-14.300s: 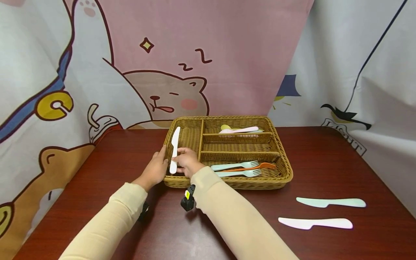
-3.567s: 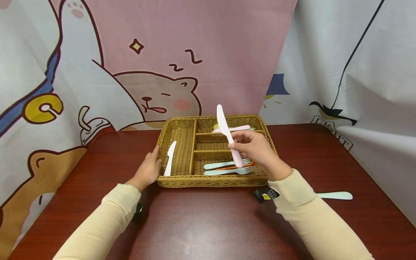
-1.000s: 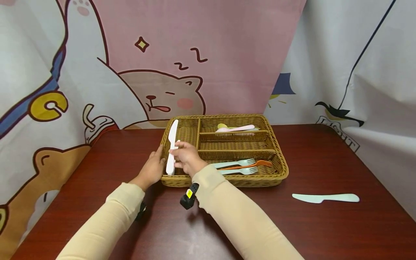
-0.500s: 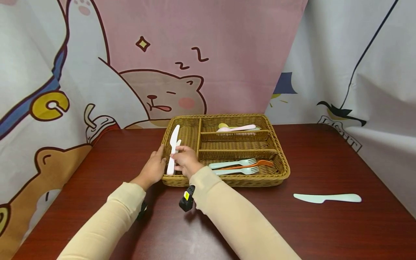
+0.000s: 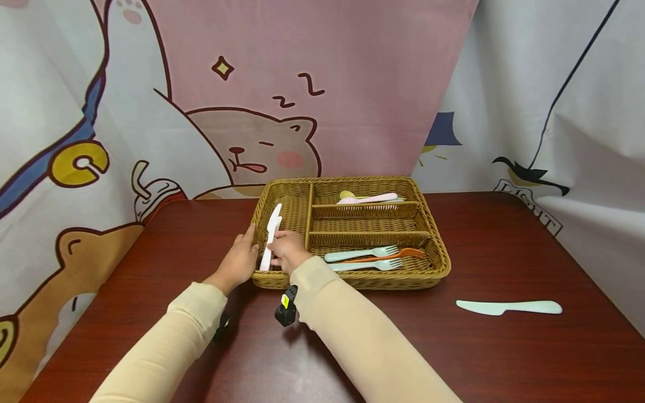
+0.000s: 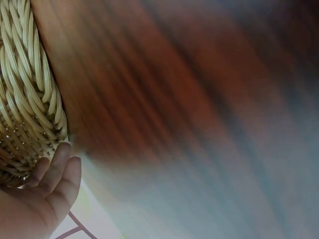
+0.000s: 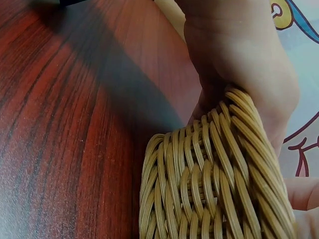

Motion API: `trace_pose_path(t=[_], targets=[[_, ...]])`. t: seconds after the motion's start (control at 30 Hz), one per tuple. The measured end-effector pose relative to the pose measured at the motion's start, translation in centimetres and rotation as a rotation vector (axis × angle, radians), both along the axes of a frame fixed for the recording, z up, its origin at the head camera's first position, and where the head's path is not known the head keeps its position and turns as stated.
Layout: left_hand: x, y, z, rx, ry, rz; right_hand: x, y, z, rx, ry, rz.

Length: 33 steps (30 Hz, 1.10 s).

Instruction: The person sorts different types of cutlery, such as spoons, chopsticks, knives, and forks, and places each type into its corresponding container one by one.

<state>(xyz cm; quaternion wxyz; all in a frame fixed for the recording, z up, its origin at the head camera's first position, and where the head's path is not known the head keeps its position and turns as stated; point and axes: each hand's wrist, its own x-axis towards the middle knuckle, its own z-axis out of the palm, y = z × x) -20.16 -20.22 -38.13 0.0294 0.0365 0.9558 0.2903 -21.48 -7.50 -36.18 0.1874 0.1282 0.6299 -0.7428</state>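
In the head view a wicker cutlery basket (image 5: 353,282) stands on the table. My right hand (image 5: 289,250) reaches into its long left compartment and pinches a pale pink-white knife (image 5: 269,249) by the handle. A white knife (image 5: 277,224) lies close beside it, mostly hidden by the held knife and the fingers. My left hand (image 5: 237,260) rests against the basket's left outer side; in the left wrist view its fingers (image 6: 64,181) are extended along the weave. The right wrist view shows mainly the basket's wall (image 7: 199,184), with the knives out of sight.
A mint-green knife (image 5: 509,307) lies on the table to the right. Two mint forks (image 5: 370,265) and an orange fork (image 5: 413,253) fill the front right compartment. Spoons, including a pink one (image 5: 370,198), lie in the back compartment. A printed curtain (image 5: 373,89) hangs behind the table.
The pink-white knife, earlier held up over the basket after leaving the table, has come left and down into the left compartment beside the white knife. The left hand stays at the basket's side.
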Motion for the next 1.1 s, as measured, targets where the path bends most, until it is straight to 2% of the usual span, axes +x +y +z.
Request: trace_pose_path(t=[0.4, 0.8, 1.1], targets=[[0.02, -0.07, -0.03, 0.009, 0.025, -0.004, 0.0, 0.02, -0.02, 0.022, -0.004, -0.004], [0.06, -0.06, -0.13, 0.003, 0.03, -0.008, 0.03, 0.11, -0.53, -0.04, 0.1, -0.022], [0.0, -0.23, -0.26, 0.015, 0.038, -0.005, 0.66, 0.65, 0.3, -0.042, 0.152, 0.003]])
